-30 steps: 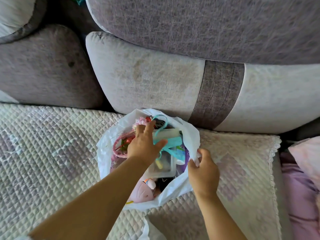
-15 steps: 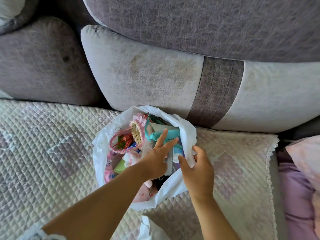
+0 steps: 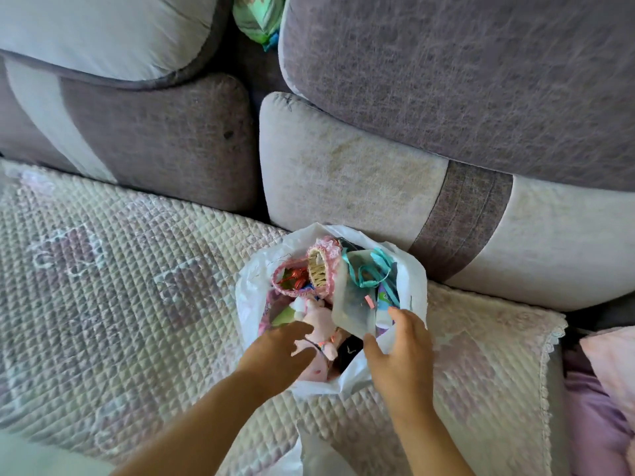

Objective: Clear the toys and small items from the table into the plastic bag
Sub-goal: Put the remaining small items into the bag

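A white plastic bag [image 3: 414, 280] stands open on the quilted sofa seat, against the back cushion. It is filled with toys: a pink-trimmed wicker basket [image 3: 321, 269], a clear plastic box [image 3: 350, 304] with teal ribbon [image 3: 372, 273], and a pink plush toy [image 3: 321, 329]. My left hand [image 3: 275, 352] is at the near-left rim of the bag, its fingers reaching in beside the plush toy; its fingertips are blurred. My right hand [image 3: 400, 352] grips the bag's near-right rim, thumb inside and fingers outside.
Grey and white sofa back cushions [image 3: 343, 166] rise right behind the bag. The quilted cover [image 3: 120, 286] spreads to the left and right. Another piece of white plastic [image 3: 309, 455] lies near my arms. Pink and purple fabric [image 3: 604, 389] sits at the right edge.
My left hand has drawn back from the teal ribbon and box to the bag's near-left side by the plush toy. My right hand has shifted its hold lower on the right rim.
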The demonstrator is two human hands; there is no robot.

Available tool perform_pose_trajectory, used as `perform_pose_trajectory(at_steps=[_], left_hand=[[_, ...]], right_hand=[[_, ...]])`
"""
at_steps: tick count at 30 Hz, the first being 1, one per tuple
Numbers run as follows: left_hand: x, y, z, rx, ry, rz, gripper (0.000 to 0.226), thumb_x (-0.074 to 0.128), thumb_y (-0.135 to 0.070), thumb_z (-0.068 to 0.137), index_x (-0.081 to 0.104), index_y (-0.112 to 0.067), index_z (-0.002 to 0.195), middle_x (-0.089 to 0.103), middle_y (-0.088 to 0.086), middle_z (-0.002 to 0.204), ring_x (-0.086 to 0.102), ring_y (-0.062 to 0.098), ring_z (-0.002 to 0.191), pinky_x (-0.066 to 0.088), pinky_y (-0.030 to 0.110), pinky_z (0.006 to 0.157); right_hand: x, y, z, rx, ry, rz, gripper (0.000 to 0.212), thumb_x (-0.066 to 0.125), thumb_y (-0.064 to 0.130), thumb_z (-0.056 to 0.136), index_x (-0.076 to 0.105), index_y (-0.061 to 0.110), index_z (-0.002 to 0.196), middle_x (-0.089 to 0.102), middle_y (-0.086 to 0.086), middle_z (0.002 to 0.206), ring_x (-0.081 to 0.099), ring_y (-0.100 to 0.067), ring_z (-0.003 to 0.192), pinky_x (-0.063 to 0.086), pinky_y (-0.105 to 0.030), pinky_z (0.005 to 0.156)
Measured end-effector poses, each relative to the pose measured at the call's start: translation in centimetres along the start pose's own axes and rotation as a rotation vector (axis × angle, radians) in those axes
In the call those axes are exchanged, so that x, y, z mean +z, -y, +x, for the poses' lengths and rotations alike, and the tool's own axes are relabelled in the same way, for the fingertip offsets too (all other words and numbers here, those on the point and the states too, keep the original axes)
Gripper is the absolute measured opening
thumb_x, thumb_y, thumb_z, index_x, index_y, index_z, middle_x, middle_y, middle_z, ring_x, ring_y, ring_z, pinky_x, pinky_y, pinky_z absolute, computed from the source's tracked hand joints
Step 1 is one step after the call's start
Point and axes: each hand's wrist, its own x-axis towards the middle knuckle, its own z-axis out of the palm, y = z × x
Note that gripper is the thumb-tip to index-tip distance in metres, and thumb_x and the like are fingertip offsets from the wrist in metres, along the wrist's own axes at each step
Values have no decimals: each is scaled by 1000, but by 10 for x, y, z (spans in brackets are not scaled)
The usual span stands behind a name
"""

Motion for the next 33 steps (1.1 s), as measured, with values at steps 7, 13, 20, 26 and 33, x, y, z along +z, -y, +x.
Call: perform_pose_trajectory(at_steps=[7, 13, 20, 26, 33], left_hand=[[-47, 75, -113, -160, -173, 128, 39, 49, -46, 90, 47, -36, 128, 60, -9, 116, 59, 9, 101, 46, 22, 86], [-72, 160, -240, -245, -357, 127, 33, 47, -49, 89, 51, -34, 118, 62, -9, 112, 60, 11, 100, 47, 25, 84], [-64, 272, -410, -461, -518, 5, 34, 45, -52, 89, 49, -36, 119, 60, -13, 112, 58, 8, 103, 43, 22, 80], [-37, 366, -543, -704, -648, -240, 32, 47, -52, 89, 52, -34, 116, 59, -14, 93, 56, 8, 88, 46, 23, 75], [12, 422, -649, -965, -900, -514, 17, 50, -47, 88, 55, -33, 96, 60, -11, 86, 58, 9, 81, 48, 25, 70]], right_hand=[[20, 83, -79, -418, 296, 14, 40, 68, 22, 79, 58, 14, 117, 64, -4, 112, 56, -22, 106, 43, -30, 90], [55, 150, -174, -686, 484, -81, 37, 58, 37, 86, 54, 25, 121, 59, 9, 104, 52, -6, 98, 39, -18, 82], [103, 212, -312, -891, 626, -168, 33, 54, 41, 87, 53, 28, 117, 51, 15, 86, 49, -2, 89, 38, -15, 77], [156, 259, -420, -1072, 777, -213, 25, 57, 35, 88, 58, 25, 110, 53, 13, 80, 51, -6, 82, 38, -18, 73], [221, 316, -514, -1330, 905, -297, 25, 57, 39, 87, 58, 27, 109, 55, 13, 82, 49, -2, 77, 34, -9, 64]])
